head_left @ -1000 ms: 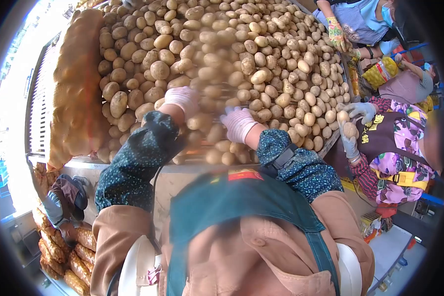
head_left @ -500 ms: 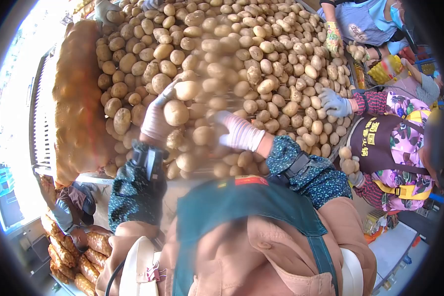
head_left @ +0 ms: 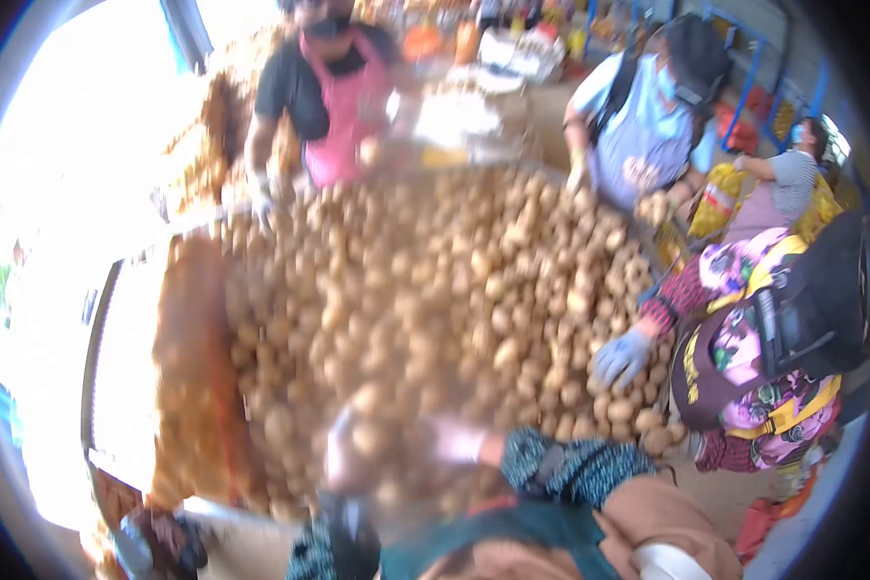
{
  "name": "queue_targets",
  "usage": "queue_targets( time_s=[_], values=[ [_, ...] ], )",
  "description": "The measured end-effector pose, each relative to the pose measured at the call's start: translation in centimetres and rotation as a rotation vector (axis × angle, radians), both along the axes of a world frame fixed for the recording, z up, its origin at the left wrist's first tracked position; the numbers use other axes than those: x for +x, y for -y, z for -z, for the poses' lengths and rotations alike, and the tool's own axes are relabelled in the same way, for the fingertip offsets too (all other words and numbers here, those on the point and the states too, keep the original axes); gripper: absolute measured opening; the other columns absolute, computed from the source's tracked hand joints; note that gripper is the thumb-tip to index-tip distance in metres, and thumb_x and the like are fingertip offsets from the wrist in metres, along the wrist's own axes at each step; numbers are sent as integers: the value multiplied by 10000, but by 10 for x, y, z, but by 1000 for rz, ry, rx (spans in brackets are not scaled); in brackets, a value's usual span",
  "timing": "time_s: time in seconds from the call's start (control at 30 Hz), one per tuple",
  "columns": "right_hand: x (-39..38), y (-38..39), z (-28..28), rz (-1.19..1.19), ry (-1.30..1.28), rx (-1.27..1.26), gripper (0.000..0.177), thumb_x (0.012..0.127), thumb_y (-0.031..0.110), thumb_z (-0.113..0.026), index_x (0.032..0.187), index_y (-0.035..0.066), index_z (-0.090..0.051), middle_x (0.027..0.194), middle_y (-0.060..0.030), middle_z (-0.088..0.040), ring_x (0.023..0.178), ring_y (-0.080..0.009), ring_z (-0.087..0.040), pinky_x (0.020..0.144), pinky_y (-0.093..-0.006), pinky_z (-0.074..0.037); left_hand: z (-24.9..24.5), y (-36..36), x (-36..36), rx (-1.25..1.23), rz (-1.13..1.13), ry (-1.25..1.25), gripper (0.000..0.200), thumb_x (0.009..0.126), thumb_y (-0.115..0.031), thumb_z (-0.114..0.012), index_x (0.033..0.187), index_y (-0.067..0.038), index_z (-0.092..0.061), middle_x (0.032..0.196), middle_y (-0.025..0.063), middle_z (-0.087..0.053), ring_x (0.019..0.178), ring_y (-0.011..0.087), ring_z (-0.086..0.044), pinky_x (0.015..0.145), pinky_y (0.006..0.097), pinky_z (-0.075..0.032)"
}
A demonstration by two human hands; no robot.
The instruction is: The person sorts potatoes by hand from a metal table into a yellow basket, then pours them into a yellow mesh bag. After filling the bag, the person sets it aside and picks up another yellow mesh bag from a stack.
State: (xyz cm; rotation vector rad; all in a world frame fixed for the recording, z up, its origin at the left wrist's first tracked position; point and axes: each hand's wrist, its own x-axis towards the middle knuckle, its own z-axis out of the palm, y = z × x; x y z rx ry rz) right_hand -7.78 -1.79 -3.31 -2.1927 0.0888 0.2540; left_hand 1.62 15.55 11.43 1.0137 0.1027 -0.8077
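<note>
While motion blur smeared the view, the left hand [head_left: 346,452] and right hand [head_left: 457,443], both in pale knitted gloves, lay low at the near edge of the heap of round brown potatoes [head_left: 435,290] that filled the wide sorting table [head_left: 224,510]. A potato seemed to sit against the left glove, but whether either hand was clenched or slack could not be told. A long orange mesh sack [head_left: 188,387], stuffed with potatoes, lay along the heap's left side. To the right, a co-worker's blue-gloved hand [head_left: 621,356] rested on the potatoes, and farther back a yellow bag [head_left: 710,198] hung beside another person.
</note>
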Motion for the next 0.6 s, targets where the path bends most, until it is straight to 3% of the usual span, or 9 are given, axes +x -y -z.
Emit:
queue_targets(
  time_s=[0.07,0.13,0.17,0.27,0.3,0.4,0.47,0.5,0.6],
  values=[
    [-25,35,-70,133,-137,397,672,887,375,-767,1410,12,-552,1283,-155,-663,1162,-229,-617,1010,-372,-485,11,-5,-10,-272,108,-250,549,996,-429,-506,1392,-51,-544,1229,181,-643,1041,330,-647,867,478,-553],
    [-41,47,-91,261,-150,923,665,909,374,-755,1431,20,-545,1354,-86,-624,1248,-175,-553,1097,-332,-413,17,2,-22,-64,-14,-348,451,1006,-411,-539,1222,-22,-612,980,131,-678,839,246,-674,702,360,-596],
    [-45,49,-100,242,-152,1062,656,913,371,-750,1427,18,-547,1353,-86,-624,1247,-175,-553,1098,-330,-412,23,11,-23,107,170,322,465,958,-420,-572,1205,-33,-644,1037,136,-691,915,277,-675,774,397,-570],
    [-63,56,-96,167,-74,1178,631,926,362,-736,1417,11,-553,1351,-87,-624,1245,-172,-555,1101,-325,-410,-10,40,-53,225,370,943,379,966,-306,-589,1244,-50,-618,1130,124,-677,995,258,-667,815,386,-561],
    [-69,60,-94,159,-51,1184,622,931,359,-731,1414,9,-555,1350,-87,-624,1244,-172,-555,1102,-323,-409,-18,51,-67,182,435,911,358,969,-268,-594,1257,-56,-609,1162,120,-672,1022,252,-664,828,383,-559],
    [-98,72,-81,163,12,1200,597,944,350,-717,1404,3,-561,1347,-87,-624,1242,-169,-557,1104,-317,-407,-13,70,-101,13,405,74,358,1024,-219,-532,1336,-48,-562,1204,129,-662,1022,237,-668,785,345,-545],
    [-120,79,-78,185,27,1244,589,949,348,-711,1403,6,-557,1340,-89,-625,1231,-176,-565,1084,-326,-421,2,78,-101,102,493,-35,353,1042,-214,-504,1343,-35,-552,1205,132,-660,1039,248,-661,803,351,-551],
    [-130,83,-83,222,29,1282,589,949,350,-709,1405,12,-550,1333,-91,-626,1220,-183,-572,1063,-336,-435,42,77,-95,174,616,294,377,1052,-237,-489,1361,-25,-530,1219,133,-649,1065,293,-651,865,398,-558],
    [-167,91,-92,336,49,1407,590,950,354,-704,1410,28,-529,1314,-97,-630,1188,-204,-594,1000,-368,-480,71,89,-96,-17,619,-233,416,1057,-295,-508,1379,-31,-509,1207,157,-628,1085,314,-636,918,459,-553]
  ],
)
